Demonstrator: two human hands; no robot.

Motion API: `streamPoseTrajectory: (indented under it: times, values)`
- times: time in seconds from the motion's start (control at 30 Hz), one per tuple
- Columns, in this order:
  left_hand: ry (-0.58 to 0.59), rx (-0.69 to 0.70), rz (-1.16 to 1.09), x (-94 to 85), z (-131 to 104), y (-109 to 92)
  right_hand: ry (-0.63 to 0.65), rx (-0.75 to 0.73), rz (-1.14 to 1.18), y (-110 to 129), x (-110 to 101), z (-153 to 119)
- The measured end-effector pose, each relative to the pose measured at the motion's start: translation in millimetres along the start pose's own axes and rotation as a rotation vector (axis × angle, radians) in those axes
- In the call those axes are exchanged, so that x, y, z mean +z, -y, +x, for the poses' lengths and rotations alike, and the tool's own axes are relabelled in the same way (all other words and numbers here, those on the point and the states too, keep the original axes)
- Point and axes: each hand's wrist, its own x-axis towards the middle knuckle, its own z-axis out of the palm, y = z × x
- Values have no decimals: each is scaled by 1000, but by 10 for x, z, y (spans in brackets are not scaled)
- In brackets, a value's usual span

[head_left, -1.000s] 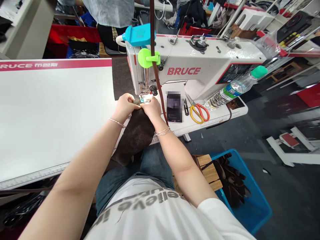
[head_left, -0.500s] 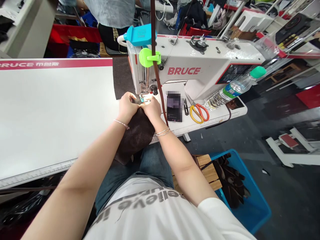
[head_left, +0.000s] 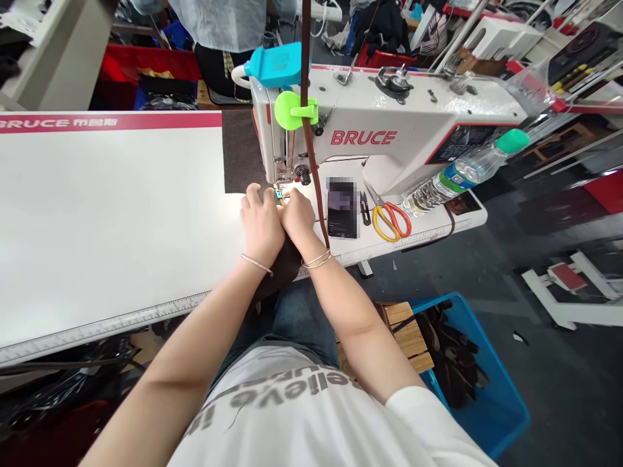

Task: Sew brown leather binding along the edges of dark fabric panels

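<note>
Dark brown leather-like material [head_left: 242, 152] lies under the needle area of a white sewing machine [head_left: 341, 107], its lower part [head_left: 286, 264] hanging over the table's front edge. My left hand [head_left: 263, 224] rests on the material just left of the blue presser foot [head_left: 279, 193], fingers bent and closed on it. Pressed against it on the right, my right hand [head_left: 298, 215] pinches the material close to the foot. The fingertips of both hands are partly hidden. A brown strip [head_left: 310, 146] runs down past a green round clip [head_left: 289, 110] to the table's front edge.
Right of my hands lie a phone [head_left: 341, 207], small black thread snips [head_left: 365, 209] and scissors with orange and yellow handles [head_left: 385, 224]. A water bottle [head_left: 457, 175] leans there. A blue bin [head_left: 506, 395] of dark pieces stands below right. Another person's clothing [head_left: 219, 26] shows behind the machine.
My left hand has shifted right and toward me, now against my right hand and covering more of the material. The brown material's lower part shows less. The view has shifted slightly.
</note>
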Motion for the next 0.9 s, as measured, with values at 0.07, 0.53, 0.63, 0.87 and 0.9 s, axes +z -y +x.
streamPoseTrajectory:
  times: [0.07,0.53,0.63,0.87,0.9]
  values:
    - [33,4,-3,38,-91,-42,12,1,15,4,-21,-1]
    - [343,351,167,-90,-288,324,-63,-40,-14,-117,27,-4]
    - [375,388,171,-123,-272,358,-16,17,111,-158,-15,-82]
    - [400,512,172,-154,-236,456,164,165,638,-299,-139,-650]
    - [399,531,173,-160,-237,469,187,159,704,-328,-153,-755]
